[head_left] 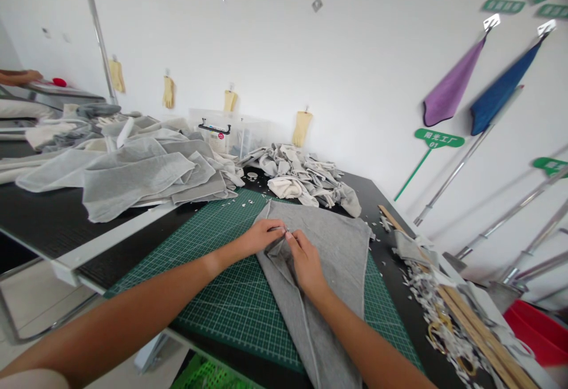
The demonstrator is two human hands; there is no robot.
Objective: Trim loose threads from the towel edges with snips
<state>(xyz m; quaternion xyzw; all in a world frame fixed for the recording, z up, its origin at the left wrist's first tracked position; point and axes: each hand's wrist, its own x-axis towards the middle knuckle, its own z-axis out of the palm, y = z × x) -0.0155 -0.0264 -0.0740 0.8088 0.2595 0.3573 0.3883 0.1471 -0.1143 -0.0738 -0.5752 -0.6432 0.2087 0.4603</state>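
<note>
Pinching grey cloth [331, 229], both hands [262, 236] [307, 261]

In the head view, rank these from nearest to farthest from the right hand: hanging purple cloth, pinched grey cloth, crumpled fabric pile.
1. Grey cloth: in the right hand.
2. Crumpled fabric pile: beyond the mat.
3. Purple cloth: on the wall, right.

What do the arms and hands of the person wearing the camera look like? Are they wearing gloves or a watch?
Both the left hand and the right hand are bare: no gloves, and no watch or bracelet shows. The forearms are bare too. A plain, pale sleeve edge seems to peek in by the left arm; no sleeve shows on the right.
</note>
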